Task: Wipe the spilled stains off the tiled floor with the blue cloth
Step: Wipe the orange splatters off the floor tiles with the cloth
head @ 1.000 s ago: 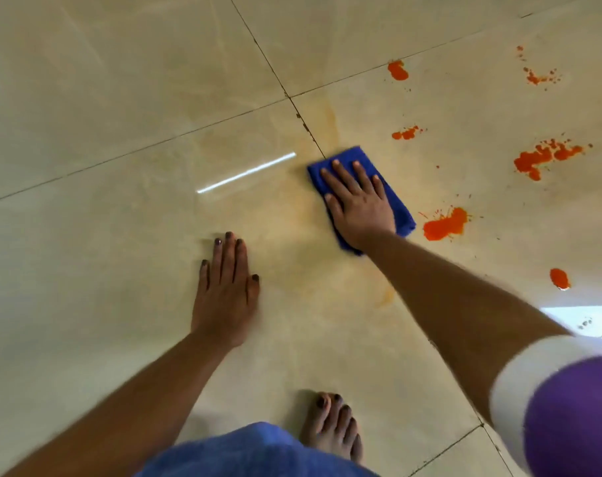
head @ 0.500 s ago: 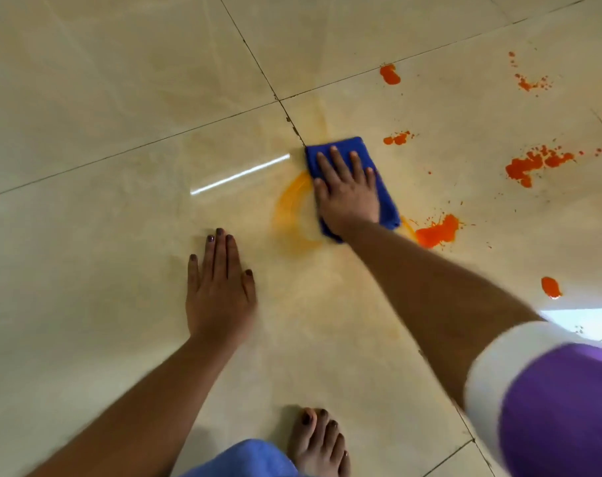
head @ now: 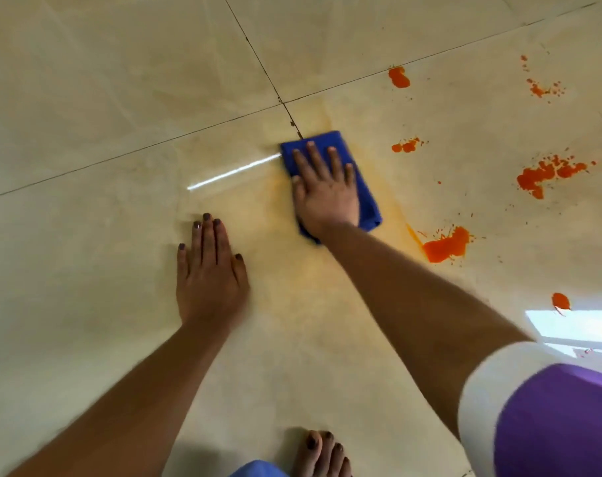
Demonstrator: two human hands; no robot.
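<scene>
Spread flat, the right hand presses the blue cloth; its loaded face could smear orange stains rightward.

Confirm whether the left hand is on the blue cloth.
No: the left hand lies flat on bare tile, while the right hand presses the blue cloth.

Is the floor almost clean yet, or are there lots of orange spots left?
Not yet. Done: the patch around the folded blue cloth shows only a faint yellow-orange smear, no bright blobs. In hand: the right hand presses flat on the cloth, while the left hand rests bare on the beige tiled floor. Left: several bright orange splatters, the nearest one beside the cloth, a bigger one further right, and smaller spots beyond.
</scene>
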